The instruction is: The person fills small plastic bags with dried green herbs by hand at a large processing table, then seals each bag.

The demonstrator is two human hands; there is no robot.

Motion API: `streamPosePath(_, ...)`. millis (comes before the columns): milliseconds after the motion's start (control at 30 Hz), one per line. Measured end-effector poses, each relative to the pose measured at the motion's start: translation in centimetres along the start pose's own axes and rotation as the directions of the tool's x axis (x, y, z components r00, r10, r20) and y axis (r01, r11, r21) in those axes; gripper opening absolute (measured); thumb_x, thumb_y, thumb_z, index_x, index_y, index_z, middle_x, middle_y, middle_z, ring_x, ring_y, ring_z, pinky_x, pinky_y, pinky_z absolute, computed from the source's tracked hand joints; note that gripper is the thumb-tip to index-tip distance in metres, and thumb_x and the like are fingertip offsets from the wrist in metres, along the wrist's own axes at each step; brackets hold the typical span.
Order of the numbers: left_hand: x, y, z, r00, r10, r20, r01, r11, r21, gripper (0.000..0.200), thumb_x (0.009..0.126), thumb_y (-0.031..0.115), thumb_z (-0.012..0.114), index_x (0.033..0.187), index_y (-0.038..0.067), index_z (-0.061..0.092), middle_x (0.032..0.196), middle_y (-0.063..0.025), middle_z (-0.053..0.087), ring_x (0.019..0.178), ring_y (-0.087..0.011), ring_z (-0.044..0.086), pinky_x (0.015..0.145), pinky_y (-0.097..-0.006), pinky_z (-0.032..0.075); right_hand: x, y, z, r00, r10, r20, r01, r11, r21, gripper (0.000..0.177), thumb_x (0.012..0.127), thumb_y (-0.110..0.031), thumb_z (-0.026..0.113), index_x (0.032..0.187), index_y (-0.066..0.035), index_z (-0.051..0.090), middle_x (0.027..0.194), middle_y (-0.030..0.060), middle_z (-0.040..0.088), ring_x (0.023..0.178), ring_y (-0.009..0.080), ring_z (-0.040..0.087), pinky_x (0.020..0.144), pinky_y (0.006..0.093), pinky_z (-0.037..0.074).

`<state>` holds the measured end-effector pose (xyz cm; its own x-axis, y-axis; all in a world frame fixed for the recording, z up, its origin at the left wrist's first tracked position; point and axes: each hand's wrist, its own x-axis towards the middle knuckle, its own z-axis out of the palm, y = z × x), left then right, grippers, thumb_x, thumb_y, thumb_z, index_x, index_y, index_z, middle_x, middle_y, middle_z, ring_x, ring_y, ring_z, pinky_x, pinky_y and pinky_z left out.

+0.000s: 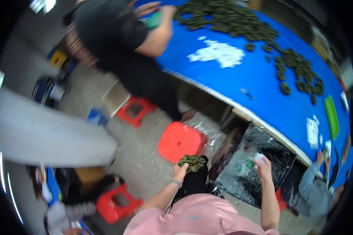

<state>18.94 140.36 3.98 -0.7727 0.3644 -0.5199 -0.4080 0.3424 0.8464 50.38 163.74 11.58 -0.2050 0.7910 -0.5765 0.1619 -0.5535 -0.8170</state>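
My left hand point(179, 172), with a bracelet at the wrist, is closed on a dark green scrunchie point(193, 163) in front of my lap. Off to the right, my right hand point(265, 167) is raised above the plastic-filled box and pinches a small white piece point(259, 157). Blur hides whether that piece is paper or plastic. A large heap of similar dark green scrunchies point(231, 19) covers the far part of the blue table point(219, 80). Nearer on the table lies a spread of small white cards point(219, 53).
A box lined with clear plastic point(239, 178) stands below the table edge. Red stools point(178, 141) stand on the floor. A person in black point(113, 35) works at upper left, another in grey-blue point(312, 192) at right. A green tray point(332, 117) lies on the table.
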Motion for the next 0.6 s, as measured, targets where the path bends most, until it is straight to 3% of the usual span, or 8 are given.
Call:
streamPosePath(67, -4.3, -0.6, -4.7, 0.983, -0.170, -0.070, 0.171, 0.985, -0.003, 0.019, 0.080, 0.012, 0.063, 0.093, -0.001, 0.068, 0.078, -0.0056, 0.064, 0.066, -0.0167, 0.056, 0.060, -0.0274, 0.046, -3.3, 3.2, -1.7, 0.999, 0.036, 0.034, -0.038, 0.998, 0.053, 0.029, 0.085, 0.001, 0.065, 0.113, -0.002, 0.064, 0.093, 0.0060, 0.067, 0.077, 0.0106, 0.060, 0.065, 0.0209, 0.047)
streamPosePath(233, -9.6, 1.9, -12.5, 0.973, -0.090, -0.213, -0.051, 0.814, -0.579, 0.019, 0.083, 0.009, 0.061, 0.098, -0.001, 0.067, 0.086, -0.0038, 0.065, 0.073, -0.0135, 0.056, 0.069, -0.0260, 0.046, -9.9, 4.6, 2.4, 0.989, 0.139, 0.056, -0.127, 0.977, -0.173, 0.021, 0.086, 0.000, 0.067, 0.106, -0.004, 0.063, 0.089, 0.0046, 0.065, 0.071, 0.0092, 0.059, 0.059, 0.0192, 0.046)
streamPosePath(367, -16.5, 3.4, -20.5, 0.918, 0.053, -0.392, -0.360, 0.525, -0.772, 0.022, 0.083, 0.007, 0.059, 0.101, -0.001, 0.067, 0.089, -0.0033, 0.066, 0.078, -0.0131, 0.056, 0.074, -0.0255, 0.047, -12.1, 5.8, 12.7, 0.860, 0.186, 0.475, -0.044, 0.954, -0.295, 0.021, 0.086, 0.000, 0.067, 0.106, -0.004, 0.063, 0.090, 0.0047, 0.065, 0.072, 0.0091, 0.059, 0.060, 0.0191, 0.046)
streamPosePath(433, -18.8, -3.6, -25.5, 0.667, 0.465, -0.582, -0.538, 0.841, 0.057, 0.023, 0.083, 0.007, 0.059, 0.102, -0.001, 0.067, 0.090, -0.0047, 0.066, 0.080, -0.0142, 0.058, 0.076, -0.0250, 0.048, -12.0, 7.9, 17.0, 0.773, 0.208, 0.599, 0.021, 0.936, -0.353, 0.021, 0.086, 0.000, 0.067, 0.106, -0.004, 0.063, 0.090, 0.0048, 0.065, 0.073, 0.0092, 0.059, 0.060, 0.0192, 0.046)
streamPosePath(467, -21.7, -3.7, -27.8, 0.596, 0.441, -0.671, -0.529, 0.844, 0.086, 0.023, 0.083, 0.007, 0.059, 0.102, -0.001, 0.067, 0.090, -0.0047, 0.066, 0.080, -0.0142, 0.058, 0.076, -0.0250, 0.048, -12.0, 9.3, 19.1, 0.721, 0.220, 0.656, 0.051, 0.929, -0.367, 0.021, 0.086, 0.001, 0.067, 0.106, -0.004, 0.063, 0.090, 0.0048, 0.065, 0.073, 0.0093, 0.059, 0.060, 0.0192, 0.046)
streamPosePath(500, -24.3, -3.4, -29.6, 0.657, 0.092, -0.748, -0.496, 0.801, -0.337, 0.024, 0.083, 0.009, 0.059, 0.102, -0.002, 0.067, 0.090, -0.0057, 0.067, 0.080, -0.0147, 0.059, 0.076, -0.0249, 0.048, -12.1, 11.0, 22.1, 0.665, 0.237, 0.708, 0.078, 0.921, -0.381, 0.022, 0.086, 0.001, 0.067, 0.107, -0.003, 0.063, 0.091, 0.0049, 0.065, 0.074, 0.0094, 0.059, 0.061, 0.0193, 0.046)
streamPosePath(533, -26.7, -3.9, -31.6, 0.717, -0.221, -0.661, -0.468, 0.550, -0.691, 0.025, 0.083, 0.010, 0.059, 0.103, -0.002, 0.067, 0.091, -0.0067, 0.067, 0.080, -0.0152, 0.059, 0.076, -0.0247, 0.048, -13.2, 12.7, 25.8, 0.612, 0.253, 0.749, 0.101, 0.914, -0.392, 0.022, 0.086, 0.001, 0.067, 0.107, -0.003, 0.063, 0.091, 0.0050, 0.065, 0.074, 0.0095, 0.059, 0.061, 0.0194, 0.046)
streamPosePath(600, -31.7, -9.3, -35.7, 0.634, -0.314, -0.706, -0.461, 0.580, -0.672, 0.027, 0.083, 0.013, 0.060, 0.102, -0.003, 0.068, 0.089, -0.0080, 0.067, 0.078, -0.0159, 0.060, 0.074, -0.0248, 0.049, -18.5, 16.5, 33.2, 0.469, 0.331, 0.819, 0.168, 0.877, -0.451, 0.022, 0.085, 0.001, 0.067, 0.107, -0.003, 0.063, 0.091, 0.0051, 0.065, 0.075, 0.0096, 0.059, 0.061, 0.0195, 0.046)
